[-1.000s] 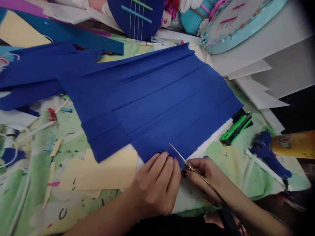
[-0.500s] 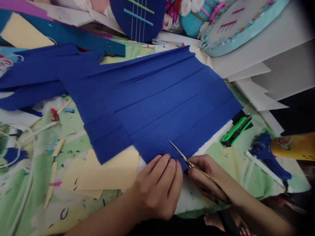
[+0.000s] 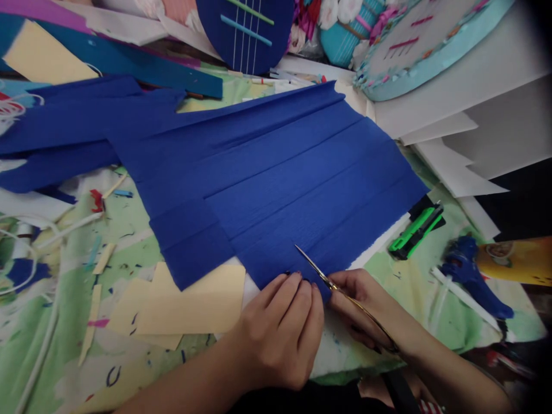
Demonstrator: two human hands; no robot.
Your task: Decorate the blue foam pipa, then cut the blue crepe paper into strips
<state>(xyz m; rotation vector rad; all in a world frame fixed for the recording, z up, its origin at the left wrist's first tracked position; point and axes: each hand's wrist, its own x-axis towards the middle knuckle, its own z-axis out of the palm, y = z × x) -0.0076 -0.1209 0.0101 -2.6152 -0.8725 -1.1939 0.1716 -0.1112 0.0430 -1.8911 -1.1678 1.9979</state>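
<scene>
A wide sheet of creased blue paper [image 3: 276,172] lies across the table. My left hand [image 3: 284,328] has its fingers pressed together on the sheet's near edge; the fingertips curl over it. Just to its right, my right hand [image 3: 366,305] is closed around gold-handled scissors [image 3: 317,270]. Their pointed blades lie over the blue paper, look closed, and point up and to the left. White material shows under the paper's right edge.
Cream card pieces [image 3: 194,305] lie left of my left hand. At the right are a green cutter [image 3: 414,231] and a blue glue gun [image 3: 474,276]. White cords [image 3: 54,305] run down the left. A dark blue disc [image 3: 245,40] and a light blue decorated piece [image 3: 414,46] stand behind.
The view has shifted slightly. My right hand's lower fingers have drawn in a little around the scissors' handles. My left hand stays on the paper's edge.
</scene>
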